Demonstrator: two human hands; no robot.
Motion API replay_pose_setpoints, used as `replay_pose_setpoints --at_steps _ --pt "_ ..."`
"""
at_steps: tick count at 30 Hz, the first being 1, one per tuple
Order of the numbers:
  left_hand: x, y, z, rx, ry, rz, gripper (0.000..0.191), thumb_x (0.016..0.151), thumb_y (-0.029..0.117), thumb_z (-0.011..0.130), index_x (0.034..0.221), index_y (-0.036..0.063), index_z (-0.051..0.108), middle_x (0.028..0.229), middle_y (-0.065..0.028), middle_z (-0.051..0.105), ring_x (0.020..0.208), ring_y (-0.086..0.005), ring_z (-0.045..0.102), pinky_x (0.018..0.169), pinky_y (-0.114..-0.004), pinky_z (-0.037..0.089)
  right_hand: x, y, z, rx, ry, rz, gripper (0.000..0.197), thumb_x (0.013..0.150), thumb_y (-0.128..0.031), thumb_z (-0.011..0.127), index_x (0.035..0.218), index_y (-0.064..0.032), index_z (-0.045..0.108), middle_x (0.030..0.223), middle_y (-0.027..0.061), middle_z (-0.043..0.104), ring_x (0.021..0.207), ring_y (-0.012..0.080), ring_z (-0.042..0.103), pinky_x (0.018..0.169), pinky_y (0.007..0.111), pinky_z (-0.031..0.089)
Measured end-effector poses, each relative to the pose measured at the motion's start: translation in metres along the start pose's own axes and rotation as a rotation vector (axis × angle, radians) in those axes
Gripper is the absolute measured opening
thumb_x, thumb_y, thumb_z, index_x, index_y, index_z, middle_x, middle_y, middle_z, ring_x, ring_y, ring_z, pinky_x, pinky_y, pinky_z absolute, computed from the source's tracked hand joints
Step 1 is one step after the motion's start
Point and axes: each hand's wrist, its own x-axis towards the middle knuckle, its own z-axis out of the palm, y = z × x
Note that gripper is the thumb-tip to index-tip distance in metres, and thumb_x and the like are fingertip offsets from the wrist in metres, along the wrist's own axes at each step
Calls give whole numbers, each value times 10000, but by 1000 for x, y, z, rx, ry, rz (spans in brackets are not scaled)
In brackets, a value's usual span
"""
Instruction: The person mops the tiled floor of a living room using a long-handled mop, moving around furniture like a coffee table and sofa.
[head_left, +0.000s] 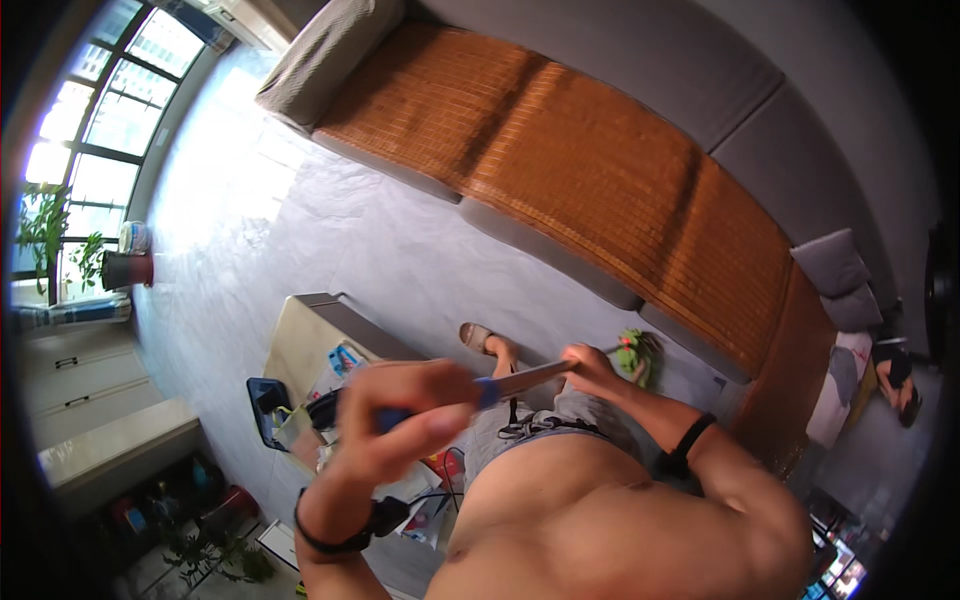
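A long pole (536, 377) with a blue grip slants across the front of my body, a mop by its look. My left hand (409, 420) is closed around the blue grip (486, 391), large and slightly blurred near the camera. Farther down, my right hand (589, 371) is wrapped around the grey shaft. Past the right hand, low by the floor, is a green shaggy head (637, 356) with red spots, apparently at the pole's far end. Its join is too small to make out. Black bands circle both my forearms.
A grey sofa (551, 251) with brown seat mats (577, 172) runs along the far side. At left stands a low table (300, 330) with a dark tray (262, 397) and clutter. Potted plants (127, 270) stand by the window. Another person (896, 382) is at far right.
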Motion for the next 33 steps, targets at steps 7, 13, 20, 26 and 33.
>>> replay_pose_setpoints --at_steps 7,13,20,26,33 --pt "-60 140 -69 400 197 521 316 829 201 614 609 162 391 501 -3 401 429 -167 358 483 -317 314 149 -247 93 -91 -191 -656 122 764 -111 622 860 -100 548 853 150 601 825 381 624 688 474 500" --pt "-68 44 -88 788 825 442 160 718 -2 597 635 -3 460 664 -169 605 629 -278 592 758 -453 499 337 -304 162 -186 -204 -905 120 839 -156 603 950 -123 571 976 149 600 902 364 622 766 458 511" --pt "-90 47 -111 707 1011 374 209 827 117 525 660 21 445 650 -153 553 662 -251 567 877 -541 464 340 -316 195 -191 -267 -836 153 873 -186 574 1014 -139 537 1026 142 563 896 381 616 772 475 506" --pt "-123 142 -74 546 862 574 335 874 209 614 629 51 447 582 -68 432 520 -196 427 621 -406 342 204 -305 167 -189 -669 -872 141 805 -143 588 946 -132 585 928 140 614 865 401 626 737 498 501" --pt "-84 150 -26 504 812 558 331 837 228 757 635 86 537 595 -28 549 542 -186 547 535 -337 428 192 -317 104 -593 -1336 -896 193 739 -104 593 927 -110 638 887 138 662 876 376 654 733 503 517"
